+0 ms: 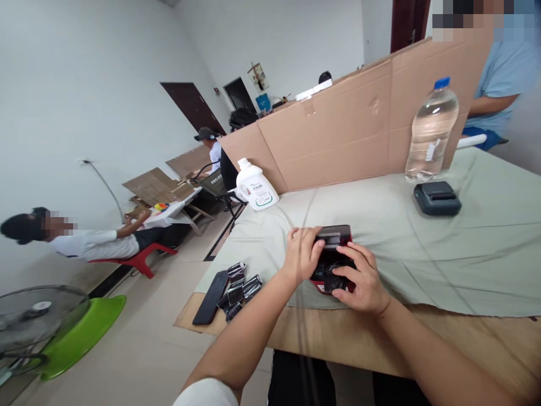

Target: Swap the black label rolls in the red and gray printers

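Hands first: we have both of them on a small red and black device (333,248) that sits on the cloth (465,254) near the front edge of the bench (422,344). Our left hand (302,254) curls over its left end, fingers pressed onto the top and thumb reaching toward the middle. Our right hand (363,279) cups the near right side, fingers bent around the black part at the front; what exactly the fingertips press there we cannot tell.

To do this well, we judge it best to keep the device flat on the cloth, steady it with the left hand, and let only the right fingers work the small front part, gently, since the cloth could slide under a push.

Just left of our left forearm lie a dark phone (210,297) and a loose cluster of small black and silver cartridges (240,287), close to the bench corner, so our elbow should stay clear of them. Farther back on the cloth stand a white jug (256,189) and a clear water bottle (431,132), with a small black box (437,198) just in front of the bottle. A cardboard wall (350,129) runs along the far edge.

Around us, a person in white (97,243) leans back on a red chair, another in a cap (207,135) sits farther off, and a blue-shirted person (502,73) is behind the cardboard. A fan on a green base (80,335) stands on the floor.
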The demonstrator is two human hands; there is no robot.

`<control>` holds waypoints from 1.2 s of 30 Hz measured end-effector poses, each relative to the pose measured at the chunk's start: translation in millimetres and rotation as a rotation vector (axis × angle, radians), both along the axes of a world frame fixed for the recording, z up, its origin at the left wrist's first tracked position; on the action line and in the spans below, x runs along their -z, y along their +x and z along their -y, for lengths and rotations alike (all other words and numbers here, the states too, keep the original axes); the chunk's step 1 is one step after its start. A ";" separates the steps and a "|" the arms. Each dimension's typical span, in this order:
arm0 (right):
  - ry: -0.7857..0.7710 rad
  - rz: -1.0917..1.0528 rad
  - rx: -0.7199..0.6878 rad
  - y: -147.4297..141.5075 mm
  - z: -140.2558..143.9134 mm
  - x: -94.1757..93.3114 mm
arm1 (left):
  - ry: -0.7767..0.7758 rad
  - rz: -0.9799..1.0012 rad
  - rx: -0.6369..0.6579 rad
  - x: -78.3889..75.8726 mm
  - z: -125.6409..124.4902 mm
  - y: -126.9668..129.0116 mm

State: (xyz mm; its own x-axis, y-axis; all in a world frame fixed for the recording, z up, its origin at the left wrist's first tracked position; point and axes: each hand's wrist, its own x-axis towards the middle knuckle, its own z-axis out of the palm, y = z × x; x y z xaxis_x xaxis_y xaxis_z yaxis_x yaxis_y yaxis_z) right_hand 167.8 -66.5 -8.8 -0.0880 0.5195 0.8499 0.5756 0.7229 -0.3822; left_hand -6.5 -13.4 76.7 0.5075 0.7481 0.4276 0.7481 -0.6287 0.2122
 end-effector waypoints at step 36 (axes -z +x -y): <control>-0.057 -0.019 0.051 -6.0 -4.3 3.6 | -0.293 0.963 0.014 71.5 40.1 -1.4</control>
